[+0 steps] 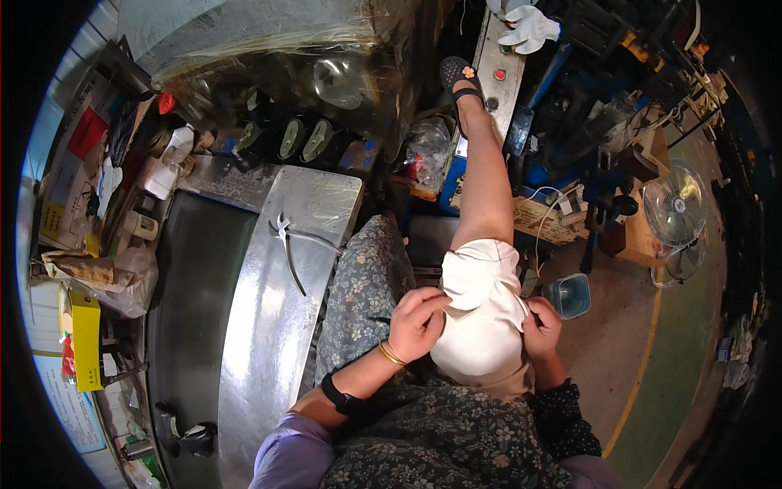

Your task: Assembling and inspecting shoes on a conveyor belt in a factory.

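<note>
A smooth cream-white piece of material [481,346] lies over the thigh of my outstretched leg, gathered into folds near the knee. My left hand [415,324] is closed at its left edge, with bent fingers pinching the folded part. On the opposite edge, the thumb and fingers of my right hand [541,328] press together on the material. What exactly the fingertips hold is partly hidden. To the left, a pair of pincers [285,232] with dark curved handles rests on the shiny metal tabletop [265,326].
A dark conveyor belt [191,277] runs beyond the tabletop, with black shoes [303,140] at its far end. My foot [463,85] rests against a metal control panel [498,102] bearing a white glove [529,29]. At right stand a plastic tub [569,295] and a fan [674,204].
</note>
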The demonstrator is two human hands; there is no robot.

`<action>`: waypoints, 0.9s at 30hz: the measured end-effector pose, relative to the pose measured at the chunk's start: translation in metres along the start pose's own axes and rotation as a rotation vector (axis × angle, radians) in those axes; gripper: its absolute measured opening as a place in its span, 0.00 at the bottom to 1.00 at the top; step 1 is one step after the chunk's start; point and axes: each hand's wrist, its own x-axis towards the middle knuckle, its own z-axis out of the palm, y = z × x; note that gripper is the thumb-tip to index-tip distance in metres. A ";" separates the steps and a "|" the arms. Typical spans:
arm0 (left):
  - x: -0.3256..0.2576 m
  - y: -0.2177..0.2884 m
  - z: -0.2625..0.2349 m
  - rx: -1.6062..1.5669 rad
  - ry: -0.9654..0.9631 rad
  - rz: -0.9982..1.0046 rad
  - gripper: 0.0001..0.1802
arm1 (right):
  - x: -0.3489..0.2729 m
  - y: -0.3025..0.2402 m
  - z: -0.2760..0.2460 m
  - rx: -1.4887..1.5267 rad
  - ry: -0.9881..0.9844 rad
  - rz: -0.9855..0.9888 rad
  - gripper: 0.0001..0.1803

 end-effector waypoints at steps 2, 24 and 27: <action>0.005 0.003 0.001 0.021 0.079 -0.151 0.16 | 0.000 0.001 0.001 -0.004 -0.013 0.006 0.07; 0.004 -0.001 -0.008 -0.005 0.005 0.120 0.08 | 0.004 -0.014 0.011 0.059 0.027 0.202 0.06; 0.006 0.003 -0.009 -0.014 -0.025 0.184 0.08 | 0.003 -0.010 0.011 0.061 0.024 0.188 0.05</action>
